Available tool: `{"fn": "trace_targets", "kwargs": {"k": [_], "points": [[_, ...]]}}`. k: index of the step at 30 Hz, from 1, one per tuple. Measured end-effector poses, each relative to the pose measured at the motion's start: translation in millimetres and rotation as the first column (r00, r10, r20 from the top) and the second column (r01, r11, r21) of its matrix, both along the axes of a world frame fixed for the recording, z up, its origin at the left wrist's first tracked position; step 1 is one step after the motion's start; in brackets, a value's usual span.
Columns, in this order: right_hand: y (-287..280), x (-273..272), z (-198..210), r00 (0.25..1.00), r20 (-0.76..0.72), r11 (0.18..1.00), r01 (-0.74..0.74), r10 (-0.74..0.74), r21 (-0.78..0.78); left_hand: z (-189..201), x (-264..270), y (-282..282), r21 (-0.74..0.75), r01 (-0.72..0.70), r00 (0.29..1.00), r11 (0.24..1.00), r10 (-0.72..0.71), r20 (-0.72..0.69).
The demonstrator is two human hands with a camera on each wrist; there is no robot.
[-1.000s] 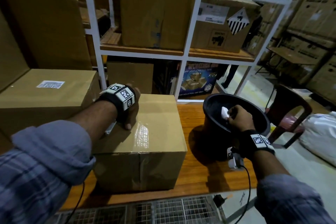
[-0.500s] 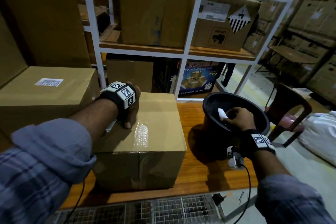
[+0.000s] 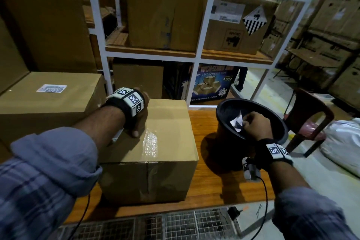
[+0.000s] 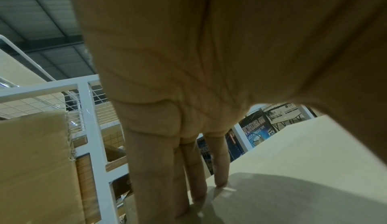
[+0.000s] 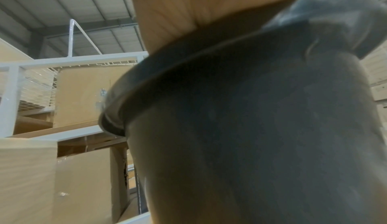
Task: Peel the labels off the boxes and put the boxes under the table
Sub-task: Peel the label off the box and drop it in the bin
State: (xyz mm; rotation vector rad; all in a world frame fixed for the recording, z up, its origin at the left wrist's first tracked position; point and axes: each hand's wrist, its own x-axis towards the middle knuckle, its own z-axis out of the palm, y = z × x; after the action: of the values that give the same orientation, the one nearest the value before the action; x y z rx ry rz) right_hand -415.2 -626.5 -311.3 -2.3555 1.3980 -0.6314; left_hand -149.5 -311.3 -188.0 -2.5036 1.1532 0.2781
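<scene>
A plain taped cardboard box (image 3: 155,154) stands on the wooden table (image 3: 218,187). My left hand (image 3: 137,121) rests on its far left top edge, thumb on the top; in the left wrist view its straight fingers (image 4: 188,169) touch the box (image 4: 293,178). My right hand (image 3: 255,126) pinches a peeled white label (image 3: 236,122) inside the mouth of a black bucket (image 3: 228,112). The right wrist view shows only the bucket's outer wall (image 5: 251,144), not the fingers. To the left a larger box (image 3: 39,111) carries a white label (image 3: 51,88).
A white metal rack (image 3: 202,45) with cartons stands behind the table. Big cartons are stacked at the far left. A dark chair (image 3: 309,119) and a white sack (image 3: 342,142) are on the floor to the right. A wire grid (image 3: 175,226) lies below the table's front edge.
The label in my right hand has gone from a small bunched piece to a flatter sheet, lower in the bucket. My left hand has stayed on the box.
</scene>
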Motion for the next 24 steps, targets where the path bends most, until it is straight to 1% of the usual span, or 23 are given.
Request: {"fn": "trace_targets", "kwargs": {"k": [2,3,5,8,10,13,18,22,24], "points": [[3,-1,1,1.000,0.012,1.000,0.025,-0.024,-0.007,-6,7,-1,0.018,0.059,0.998,0.998,-0.059,-0.003],[4,-2,1,1.000,0.014,1.000,0.026,-0.026,-0.013,-9,11,-4,0.058,0.074,0.997,0.996,-0.075,0.019],[7,-2,2,0.999,0.013,0.999,0.031,-0.031,-0.020,-11,12,-6,0.078,0.071,0.997,0.994,-0.074,0.035],[9,-2,4,1.000,-0.006,0.999,0.027,-0.027,-0.041,-20,22,-16,0.065,0.072,0.997,0.995,-0.072,0.005],[9,-1,3,0.999,-0.029,0.998,0.033,-0.035,-0.055,-30,28,-20,0.105,0.066,0.998,0.992,-0.068,0.016],[9,0,2,0.997,-0.052,0.996,0.051,-0.055,-0.074,-32,30,-17,0.109,0.087,0.995,0.990,-0.091,0.034],[10,1,3,0.996,-0.055,0.996,0.070,-0.073,-0.048,-30,30,-18,0.111,0.085,0.996,0.990,-0.088,0.025],[11,3,7,0.989,-0.121,0.996,0.082,-0.085,-0.025,-28,28,-14,0.104,0.109,0.993,0.989,-0.113,0.038],[13,3,9,0.988,-0.131,0.996,0.084,-0.087,-0.029,-25,26,-11,0.091,0.121,0.992,0.988,-0.125,0.037]]}}
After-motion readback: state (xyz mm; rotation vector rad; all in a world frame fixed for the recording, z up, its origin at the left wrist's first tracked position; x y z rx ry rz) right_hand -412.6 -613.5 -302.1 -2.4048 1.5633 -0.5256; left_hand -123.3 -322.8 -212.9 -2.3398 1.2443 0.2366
